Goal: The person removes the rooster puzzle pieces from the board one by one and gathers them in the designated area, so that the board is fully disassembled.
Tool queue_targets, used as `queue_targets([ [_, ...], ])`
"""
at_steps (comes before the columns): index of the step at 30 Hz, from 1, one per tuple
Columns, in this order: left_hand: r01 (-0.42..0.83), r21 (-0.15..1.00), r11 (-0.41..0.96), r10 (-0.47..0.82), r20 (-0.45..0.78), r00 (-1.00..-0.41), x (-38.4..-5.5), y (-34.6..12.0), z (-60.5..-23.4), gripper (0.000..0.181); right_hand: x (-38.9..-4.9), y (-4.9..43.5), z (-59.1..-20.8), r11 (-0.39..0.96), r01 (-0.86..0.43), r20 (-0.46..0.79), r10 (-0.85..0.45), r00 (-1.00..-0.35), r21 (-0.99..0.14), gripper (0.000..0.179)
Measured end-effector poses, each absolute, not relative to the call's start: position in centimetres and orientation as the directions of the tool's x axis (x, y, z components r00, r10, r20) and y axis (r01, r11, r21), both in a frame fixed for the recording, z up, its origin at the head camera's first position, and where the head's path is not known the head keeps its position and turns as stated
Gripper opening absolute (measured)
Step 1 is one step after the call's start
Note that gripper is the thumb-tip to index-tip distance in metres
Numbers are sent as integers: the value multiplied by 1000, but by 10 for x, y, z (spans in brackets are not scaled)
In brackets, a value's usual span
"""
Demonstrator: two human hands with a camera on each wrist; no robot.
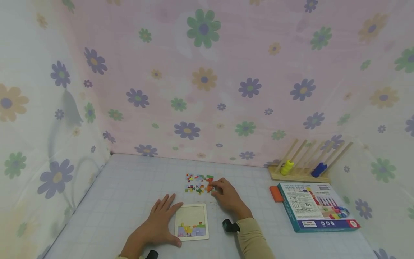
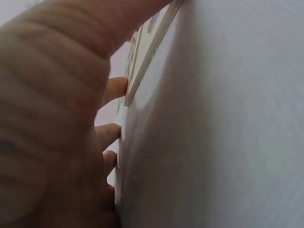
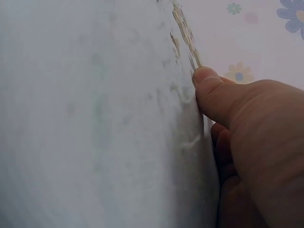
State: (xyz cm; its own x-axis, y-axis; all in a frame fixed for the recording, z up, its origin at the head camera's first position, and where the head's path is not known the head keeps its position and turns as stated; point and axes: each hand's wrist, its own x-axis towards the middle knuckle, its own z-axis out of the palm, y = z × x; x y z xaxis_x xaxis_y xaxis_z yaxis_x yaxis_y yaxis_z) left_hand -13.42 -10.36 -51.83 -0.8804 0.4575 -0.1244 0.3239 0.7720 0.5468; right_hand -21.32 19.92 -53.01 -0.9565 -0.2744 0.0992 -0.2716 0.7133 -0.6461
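In the head view my left hand [image 1: 158,223] lies spread on the table, its thumb and index finger along the left side of a square wooden puzzle board [image 1: 191,206]. Yellow, purple and green picture sections fill the board's lower part; above them is bare wood. Up beyond the board, small jigsaw pieces [image 1: 190,187] lie in two rows. My right hand [image 1: 229,197] pinches the puzzle piece [image 1: 209,187] at the right end of the nearer row. From the right wrist, the thumb [image 3: 207,78] shows low at the pieces' edge; the fingers partly hide behind it.
At the right, a wooden peg rack [image 1: 299,175] carries yellow beads [image 1: 286,167] and blue beads [image 1: 319,169]. In front of it lies a boxed bead set [image 1: 318,208], with an orange block [image 1: 276,194] by its left edge. Flowered cloth [image 1: 203,108] hangs behind the table.
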Motion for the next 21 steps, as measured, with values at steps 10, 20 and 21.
queue_targets([
  [10,310,563,766,452,-129,-883,-133,-102,-514,119,-212,200,-531,714,-227,94,-221,-971,-662,30],
  [20,295,572,765,452,-152,-879,-133,-105,-512,119,-213,198,-533,719,-219,103,-202,-974,-659,28],
  [21,294,574,764,454,-154,-878,-133,-106,-513,119,-213,198,-533,720,-218,103,-201,-974,-659,29],
])
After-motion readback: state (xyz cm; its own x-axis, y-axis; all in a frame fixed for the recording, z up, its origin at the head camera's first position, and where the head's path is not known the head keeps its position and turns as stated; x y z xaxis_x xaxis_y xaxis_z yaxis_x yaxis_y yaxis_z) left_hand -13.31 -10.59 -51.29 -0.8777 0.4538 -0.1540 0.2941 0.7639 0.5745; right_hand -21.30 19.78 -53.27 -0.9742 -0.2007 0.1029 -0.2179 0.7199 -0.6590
